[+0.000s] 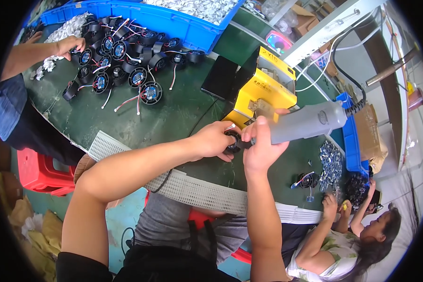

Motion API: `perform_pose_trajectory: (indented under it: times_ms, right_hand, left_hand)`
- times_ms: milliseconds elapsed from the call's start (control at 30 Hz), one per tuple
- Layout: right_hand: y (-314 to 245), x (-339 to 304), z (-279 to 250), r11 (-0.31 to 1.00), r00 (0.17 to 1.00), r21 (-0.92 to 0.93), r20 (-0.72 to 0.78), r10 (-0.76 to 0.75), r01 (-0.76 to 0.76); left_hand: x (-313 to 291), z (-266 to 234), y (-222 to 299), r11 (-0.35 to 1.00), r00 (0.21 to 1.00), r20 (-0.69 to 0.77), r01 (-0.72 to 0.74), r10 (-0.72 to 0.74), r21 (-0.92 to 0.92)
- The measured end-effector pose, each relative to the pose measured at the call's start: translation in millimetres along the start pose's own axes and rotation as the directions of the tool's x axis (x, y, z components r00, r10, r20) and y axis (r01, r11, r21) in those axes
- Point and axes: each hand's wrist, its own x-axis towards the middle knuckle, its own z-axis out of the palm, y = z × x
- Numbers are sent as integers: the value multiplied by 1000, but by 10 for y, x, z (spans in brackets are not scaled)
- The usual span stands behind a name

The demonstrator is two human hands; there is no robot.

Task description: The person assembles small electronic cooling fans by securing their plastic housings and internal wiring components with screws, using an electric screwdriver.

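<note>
My left hand [212, 140] is closed around a small round black fan [233, 141], with a white connector sticking up beside the fingers. My right hand [262, 148] grips a grey electric screwdriver [310, 123], held nearly level, its front end against or just over the fan. Fingers hide the tip and most of the fan. Directly behind the hands stands a yellow box-shaped device [261, 89] with metal parts on its near side. Farther left on the green table lies a heap of black fans [120, 49] with blue circuit boards and thin wires.
A blue bin [183, 35] of white pieces stands at the back. Right of me lie a pile of small blue-silver parts [331, 164] and a blue tray [355, 145]. A co-worker's hand [70, 46] is by the fan heap; another person [333, 244] works at the right.
</note>
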Motion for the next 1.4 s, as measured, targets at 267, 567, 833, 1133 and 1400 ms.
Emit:
perform_pose_trajectory:
  times_ms: [267, 567, 833, 1133, 1400]
  right_hand:
    - [-24, -123, -62, 998, 998, 34, 5, 59, -59]
    - [-720, -209, -1267, 254, 977, -965, 15, -212, 70]
    - [-496, -504, -2308, -113, 990, -984, -140, 34, -136]
    - [-674, -678, -801, 785, 892, -588, 439, 106, 196]
    - [-353, -339, -672, 981, 917, -174, 374, 141, -80]
  left_hand:
    - [83, 51, -125, 996, 997, 5, -80, 80, -25]
    - [-652, -1076, 574, 346, 463, -337, 69, 819, 936]
    - [-613, -587, 602, 282, 251, -228, -207, 941, 937]
    - [-243, 93, -15, 999, 839, 544, -4, -20, 43]
    - [-265, -127, 211, 879, 800, 471, -466, 370, 101]
